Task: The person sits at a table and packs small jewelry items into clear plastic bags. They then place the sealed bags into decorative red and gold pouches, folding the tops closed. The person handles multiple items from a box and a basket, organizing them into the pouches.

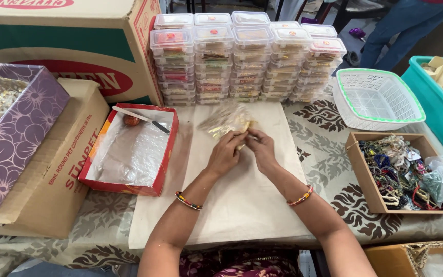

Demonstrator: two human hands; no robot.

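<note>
My left hand and my right hand meet over a plain cream cloth at the table's middle. Together they pinch a small clear plastic pouch with golden contents, which is blurred and sticks out beyond my fingertips. Both wrists carry beaded bangles. Just behind the pouch stand several stacks of clear lidded containers filled with small coloured items.
A red shallow box lined with plastic holds a knife and a small orange ball at left. Cardboard cartons and a purple flowered box fill the far left. At right sit a white basket, a teal tub and a wooden tray of bangles.
</note>
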